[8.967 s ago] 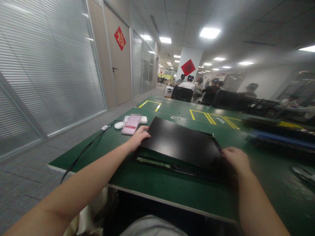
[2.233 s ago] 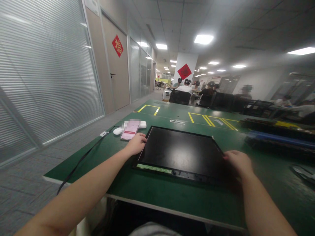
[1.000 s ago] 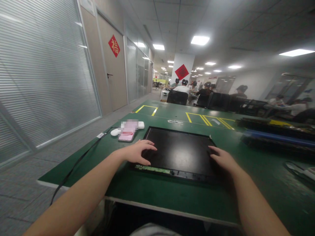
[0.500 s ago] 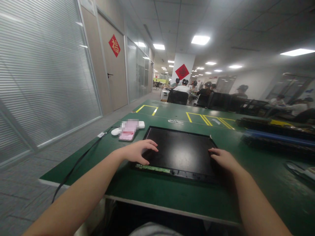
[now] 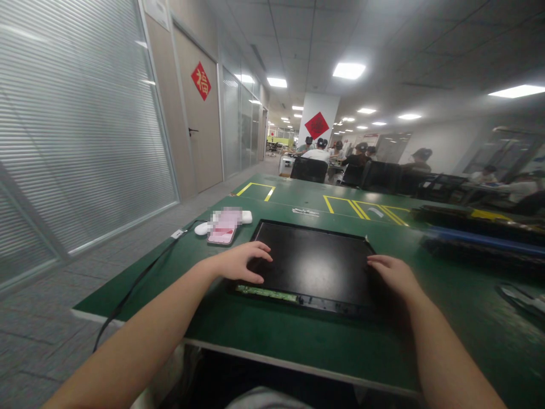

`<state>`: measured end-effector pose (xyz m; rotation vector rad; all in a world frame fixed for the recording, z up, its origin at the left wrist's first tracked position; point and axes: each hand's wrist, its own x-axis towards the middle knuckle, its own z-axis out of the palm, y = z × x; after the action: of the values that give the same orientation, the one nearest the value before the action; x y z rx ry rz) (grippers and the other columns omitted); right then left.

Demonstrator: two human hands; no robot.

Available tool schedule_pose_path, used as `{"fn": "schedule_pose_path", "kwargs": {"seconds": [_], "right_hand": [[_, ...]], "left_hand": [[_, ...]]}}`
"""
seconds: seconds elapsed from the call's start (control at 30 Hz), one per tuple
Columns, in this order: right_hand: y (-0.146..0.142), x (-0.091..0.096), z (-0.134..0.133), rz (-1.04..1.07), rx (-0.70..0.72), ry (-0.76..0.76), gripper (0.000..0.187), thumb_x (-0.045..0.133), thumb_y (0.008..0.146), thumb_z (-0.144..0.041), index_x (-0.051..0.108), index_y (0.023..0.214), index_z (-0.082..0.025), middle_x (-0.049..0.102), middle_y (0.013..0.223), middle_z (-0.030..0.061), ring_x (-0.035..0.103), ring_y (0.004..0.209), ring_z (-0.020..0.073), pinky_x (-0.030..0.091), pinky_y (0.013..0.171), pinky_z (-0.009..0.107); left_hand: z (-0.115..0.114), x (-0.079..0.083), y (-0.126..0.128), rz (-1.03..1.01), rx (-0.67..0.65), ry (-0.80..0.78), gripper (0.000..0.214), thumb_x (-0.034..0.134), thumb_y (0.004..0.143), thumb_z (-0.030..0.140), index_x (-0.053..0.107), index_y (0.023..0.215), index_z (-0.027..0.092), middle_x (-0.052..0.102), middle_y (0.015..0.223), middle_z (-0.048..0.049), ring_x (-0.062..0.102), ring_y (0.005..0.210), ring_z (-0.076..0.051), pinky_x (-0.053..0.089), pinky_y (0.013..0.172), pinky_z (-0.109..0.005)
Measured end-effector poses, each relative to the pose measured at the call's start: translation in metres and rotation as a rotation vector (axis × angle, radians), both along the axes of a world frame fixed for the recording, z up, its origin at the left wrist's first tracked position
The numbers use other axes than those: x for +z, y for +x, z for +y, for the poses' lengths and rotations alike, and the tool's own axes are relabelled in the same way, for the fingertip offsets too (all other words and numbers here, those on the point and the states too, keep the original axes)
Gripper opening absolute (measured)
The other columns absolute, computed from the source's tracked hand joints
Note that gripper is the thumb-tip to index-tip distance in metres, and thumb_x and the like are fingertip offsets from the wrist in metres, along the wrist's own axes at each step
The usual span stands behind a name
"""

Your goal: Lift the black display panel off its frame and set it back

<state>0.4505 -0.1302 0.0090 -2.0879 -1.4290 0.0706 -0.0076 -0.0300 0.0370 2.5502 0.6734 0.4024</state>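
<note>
A black flat display panel (image 5: pixel 315 261) lies on the green table, screen side up. Along its near edge runs a green circuit board strip (image 5: pixel 266 293). My left hand (image 5: pixel 240 262) is at the panel's left side, thumb and fingers spread apart over its border. At the right edge is my right hand (image 5: pixel 394 274), its fingers stretched toward the frame and its thumb hard to make out. Whether the fingertips touch the panel is not clear. Neither hand grips anything.
Left of the panel lie a phone (image 5: pixel 222 233), a white mouse (image 5: pixel 201 229) and a black cable (image 5: pixel 136 278). Dark panel-like parts with a blue strip (image 5: pixel 481 241) sit at the right. The table (image 5: pixel 298 335) bears yellow tape outlines (image 5: pixel 360 209). People sit farther back.
My right hand has shifted slightly right, away from the panel's edge. My left hand stays spread at the left side, and the panel lies as before. The view has shifted slightly.
</note>
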Motion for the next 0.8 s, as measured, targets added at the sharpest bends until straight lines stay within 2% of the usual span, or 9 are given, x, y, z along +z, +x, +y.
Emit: {"fn": "schedule_pose_path", "kwargs": {"seconds": [0.1,0.2,0.33,0.5,0.67,0.8], "right_hand": [[0.004,0.004,-0.003,0.059,-0.129,-0.009,0.034,0.056,0.077,-0.039,0.081,0.095,-0.024,0.078,0.098,0.0055,0.07,0.095,0.0253,0.052,0.08,0.032],[0.011,0.003,-0.004,0.019,-0.235,-0.049,0.033,0.056,0.076,-0.035,0.081,0.093,-0.024,0.078,0.093,0.0064,0.07,0.087,0.0249,0.051,0.071,0.031],[0.022,-0.008,0.001,-0.017,-0.236,-0.125,0.029,0.058,0.075,-0.031,0.081,0.09,-0.024,0.078,0.093,0.006,0.071,0.085,0.024,0.051,0.068,0.029],[0.031,-0.022,0.008,-0.034,-0.171,-0.155,0.031,0.061,0.069,-0.026,0.082,0.092,-0.025,0.078,0.09,0.0058,0.072,0.084,0.0234,0.055,0.072,0.028],[0.034,-0.026,0.007,0.035,-0.126,-0.153,0.037,0.062,0.065,-0.021,0.082,0.095,-0.023,0.078,0.089,0.0085,0.072,0.08,0.0228,0.055,0.071,0.029],[0.034,-0.028,0.005,0.074,-0.12,-0.127,0.037,0.06,0.067,-0.019,0.082,0.097,-0.02,0.078,0.088,0.0108,0.073,0.08,0.0234,0.055,0.072,0.03]], "left_hand": [[0.007,-0.006,-0.001,0.015,0.152,0.063,0.048,0.07,0.081,0.046,0.069,0.123,0.021,0.053,0.144,-0.015,0.051,0.133,-0.033,0.039,0.112,-0.045],[0.017,-0.016,-0.001,0.024,0.304,0.151,0.042,0.06,0.088,0.041,0.07,0.122,0.018,0.054,0.141,-0.0169,0.05,0.133,-0.035,0.038,0.113,-0.048],[0.03,-0.026,-0.004,0.06,0.458,0.186,0.042,0.053,0.088,0.032,0.069,0.124,0.016,0.056,0.137,-0.0173,0.052,0.129,-0.035,0.04,0.112,-0.048],[0.036,-0.03,-0.004,0.076,0.482,0.186,0.039,0.051,0.086,0.026,0.073,0.117,0.018,0.064,0.128,-0.0141,0.057,0.122,-0.032,0.043,0.11,-0.045],[0.031,-0.026,0.001,0.099,0.438,0.177,0.038,0.048,0.086,0.019,0.074,0.114,0.017,0.068,0.122,-0.0141,0.061,0.116,-0.03,0.045,0.106,-0.043],[0.027,-0.023,0.003,0.104,0.449,0.158,0.039,0.046,0.086,0.015,0.074,0.112,0.015,0.068,0.122,-0.0163,0.062,0.116,-0.031,0.045,0.106,-0.044]]}}
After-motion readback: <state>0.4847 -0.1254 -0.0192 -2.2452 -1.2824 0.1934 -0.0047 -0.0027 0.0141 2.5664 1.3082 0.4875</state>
